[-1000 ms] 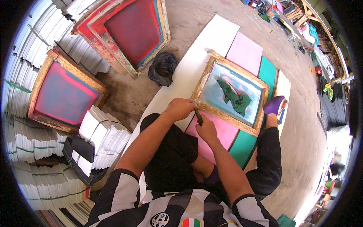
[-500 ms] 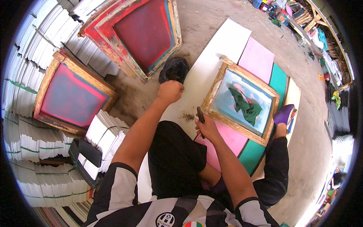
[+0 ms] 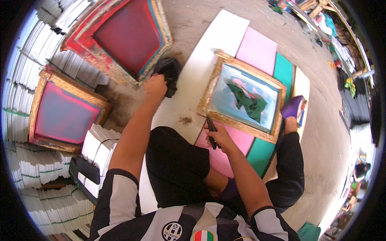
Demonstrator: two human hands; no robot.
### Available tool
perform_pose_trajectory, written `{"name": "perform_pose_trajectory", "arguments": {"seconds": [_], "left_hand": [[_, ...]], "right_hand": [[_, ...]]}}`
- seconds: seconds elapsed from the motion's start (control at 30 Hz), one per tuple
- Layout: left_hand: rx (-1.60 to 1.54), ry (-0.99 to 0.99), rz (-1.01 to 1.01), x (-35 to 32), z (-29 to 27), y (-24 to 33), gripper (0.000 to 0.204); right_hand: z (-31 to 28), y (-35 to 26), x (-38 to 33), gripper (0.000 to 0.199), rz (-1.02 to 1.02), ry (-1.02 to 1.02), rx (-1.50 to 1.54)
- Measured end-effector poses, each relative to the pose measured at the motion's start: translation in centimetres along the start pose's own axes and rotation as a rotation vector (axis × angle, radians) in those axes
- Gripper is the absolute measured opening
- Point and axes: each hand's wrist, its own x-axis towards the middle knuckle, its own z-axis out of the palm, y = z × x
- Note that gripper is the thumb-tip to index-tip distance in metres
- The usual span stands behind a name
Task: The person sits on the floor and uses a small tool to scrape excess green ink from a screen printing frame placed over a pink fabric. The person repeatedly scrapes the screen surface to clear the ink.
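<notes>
My left hand (image 3: 155, 86) is closed on the edge of a crumpled black plastic bag (image 3: 171, 76), beside the large red-stained frame. My right hand (image 3: 222, 138) grips a slim black hand tool (image 3: 211, 130), its tip pointing up and its exact kind partly hidden by my fingers. Just beyond that hand lies a wooden-framed screen (image 3: 207, 94) with a pale, glossy mesh. A crumpled dark green cloth (image 3: 247, 103) rests on the mesh. Left of the tool, a small heap of dark bits (image 3: 185, 119) sits on the white board (image 3: 201, 60).
Pink (image 3: 257, 44) and green (image 3: 284, 69) panels lie under the screen. My purple shoe (image 3: 292, 106) is at its right, beside a small red-and-blue tool (image 3: 301, 114). Red-stained frames (image 3: 128, 40) and a second screen (image 3: 68, 108) lean against bundled paper stacks (image 3: 44, 172) at left.
The view has shifted, so the scene sits further left. My left hand still holds the black bag, which now hangs lower past my fingers. My right hand keeps the tool, now tilted differently.
</notes>
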Motion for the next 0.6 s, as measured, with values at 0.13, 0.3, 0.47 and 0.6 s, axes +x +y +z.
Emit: {"name": "perform_pose_trajectory", "arguments": {"seconds": [0.13,0.3,0.47,0.6], "left_hand": [[-0.15,0.152,0.151,-3.1,0.5,3.5,0.026],[-0.199,-0.068,0.397,-8.0,2.1,9.5,0.033],[-0.103,-0.349,0.531,-14.6,2.2,16.3,0.035],[-0.15,-0.407,0.554,-17.9,5.0,18.4,0.031]], "right_hand": [[-2.6,0.6,-2.8,0.04,0.105,0.102,0.151],[-5.0,3.2,-4.8,0.044,0.098,0.21,0.135],[-6.5,5.2,-5.6,0.041,0.109,0.297,0.11],[-7.0,5.4,-5.5,0.036,0.092,0.298,0.052]]}}
